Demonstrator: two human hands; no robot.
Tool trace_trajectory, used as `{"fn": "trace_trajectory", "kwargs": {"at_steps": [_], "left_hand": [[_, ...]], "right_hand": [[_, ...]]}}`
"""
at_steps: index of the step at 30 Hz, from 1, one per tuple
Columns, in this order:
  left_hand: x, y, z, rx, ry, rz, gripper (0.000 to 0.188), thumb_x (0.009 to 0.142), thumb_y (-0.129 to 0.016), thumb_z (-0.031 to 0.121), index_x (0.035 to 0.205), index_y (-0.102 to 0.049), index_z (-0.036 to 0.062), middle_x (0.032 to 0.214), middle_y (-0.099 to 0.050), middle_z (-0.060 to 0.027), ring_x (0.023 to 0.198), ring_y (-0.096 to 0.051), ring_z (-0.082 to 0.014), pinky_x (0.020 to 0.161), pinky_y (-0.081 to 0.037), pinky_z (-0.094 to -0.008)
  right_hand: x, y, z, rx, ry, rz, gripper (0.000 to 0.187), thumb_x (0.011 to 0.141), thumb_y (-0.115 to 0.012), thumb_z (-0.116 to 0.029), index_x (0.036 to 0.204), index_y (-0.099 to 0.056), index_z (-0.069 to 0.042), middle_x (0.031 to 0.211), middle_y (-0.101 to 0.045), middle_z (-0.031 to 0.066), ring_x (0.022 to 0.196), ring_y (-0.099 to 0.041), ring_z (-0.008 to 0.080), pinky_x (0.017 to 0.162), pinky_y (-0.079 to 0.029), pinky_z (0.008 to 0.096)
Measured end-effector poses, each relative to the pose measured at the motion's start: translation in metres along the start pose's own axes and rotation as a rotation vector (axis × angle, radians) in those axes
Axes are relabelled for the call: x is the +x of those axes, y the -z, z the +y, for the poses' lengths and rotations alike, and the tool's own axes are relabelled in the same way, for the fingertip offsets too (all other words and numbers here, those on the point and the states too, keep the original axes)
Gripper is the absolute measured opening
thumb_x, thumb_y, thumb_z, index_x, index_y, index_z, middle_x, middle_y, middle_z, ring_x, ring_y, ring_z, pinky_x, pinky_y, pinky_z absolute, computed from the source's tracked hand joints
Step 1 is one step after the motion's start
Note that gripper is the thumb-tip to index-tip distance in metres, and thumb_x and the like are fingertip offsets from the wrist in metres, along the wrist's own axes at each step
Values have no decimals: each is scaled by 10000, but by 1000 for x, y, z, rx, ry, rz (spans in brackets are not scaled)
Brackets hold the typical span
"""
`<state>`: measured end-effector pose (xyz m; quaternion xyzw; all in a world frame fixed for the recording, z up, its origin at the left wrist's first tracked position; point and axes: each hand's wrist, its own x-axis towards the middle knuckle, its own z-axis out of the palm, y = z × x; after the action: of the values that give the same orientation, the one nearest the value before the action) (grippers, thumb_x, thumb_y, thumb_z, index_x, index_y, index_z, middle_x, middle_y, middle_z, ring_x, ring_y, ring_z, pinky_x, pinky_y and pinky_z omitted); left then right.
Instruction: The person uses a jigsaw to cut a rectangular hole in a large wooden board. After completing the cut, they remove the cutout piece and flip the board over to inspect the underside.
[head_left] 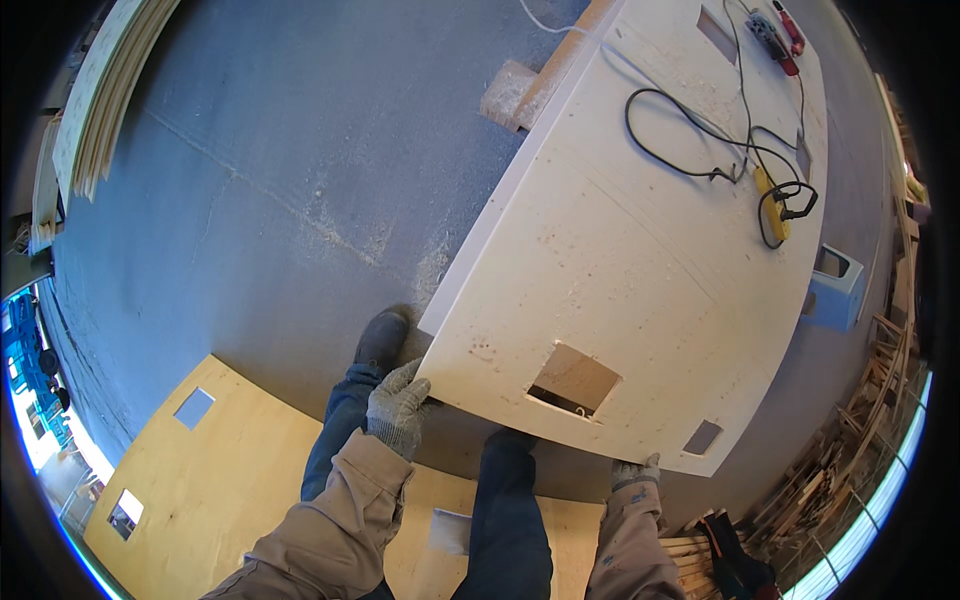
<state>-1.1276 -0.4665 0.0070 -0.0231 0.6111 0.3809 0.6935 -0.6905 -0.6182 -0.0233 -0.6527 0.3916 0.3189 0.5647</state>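
Note:
A large white panel [620, 270] with rectangular cut-outs lies in front of me, dusted with crumbs and shavings. My left hand [400, 408], in a grey knit glove, is closed on its near left corner. Along the near edge, further right, my gloved right hand [637, 472] also grips the panel; its fingers are partly hidden beneath. Between the two hands a rectangular opening [573, 382] shows the space below. A smaller cut-out [702, 437] sits near the right corner. Another sheet shows under the panel's left edge.
On the panel's far part lie a yellow power strip [772, 205], black cables [690, 172] and a red-and-black power tool [772, 42]. A wooden block [508, 95] supports the far left side. Behind my legs is a yellowish plywood sheet [240, 450]. Scrap wood [850, 440] piles up right; stacked sheets [110, 90] stand far left.

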Motion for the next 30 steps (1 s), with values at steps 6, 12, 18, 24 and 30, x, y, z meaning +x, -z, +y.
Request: {"fn": "trace_trajectory", "kwargs": {"at_steps": [6,12,18,24,30], "left_hand": [[-16,-5,7,-98,0,28,350,918,-571,-38,1267,-556,-55,1191,-639,-181,1023,-659,-294,866,-583,-414],[-20,-8,10,-51,-13,30,355,915,-563,-42,1269,-555,-53,1154,-656,-178,999,-669,-285,861,-582,-396],[-23,-12,12,-56,-32,9,359,901,-571,-58,1260,-560,-56,1146,-660,-179,1001,-669,-278,845,-589,-395],[-25,-15,17,-99,-8,26,375,903,-552,-90,1277,-545,-68,1163,-652,-193,1002,-668,-291,845,-596,-405],[-20,-13,18,-68,-22,-8,374,909,-549,-89,1283,-544,-75,1193,-642,-189,1030,-655,-289,866,-584,-393]], "right_hand": [[-2,-12,6,5,-10,9,492,1006,-487,-404,1378,-462,-82,1414,-488,150,1269,-496,360,1046,-450,557],[-11,-24,3,25,-8,27,488,1006,-489,-399,1376,-463,-81,1411,-489,152,1266,-497,360,1045,-452,557],[-12,-25,2,29,-6,36,483,1006,-491,-394,1374,-464,-81,1408,-491,154,1264,-499,360,1043,-454,557],[-6,-17,3,25,-14,47,479,1006,-492,-388,1372,-465,-80,1405,-492,155,1262,-500,361,1041,-456,557],[-10,-24,3,36,-12,44,474,1006,-494,-383,1370,-465,-80,1402,-494,157,1260,-501,361,1040,-457,556]]}}
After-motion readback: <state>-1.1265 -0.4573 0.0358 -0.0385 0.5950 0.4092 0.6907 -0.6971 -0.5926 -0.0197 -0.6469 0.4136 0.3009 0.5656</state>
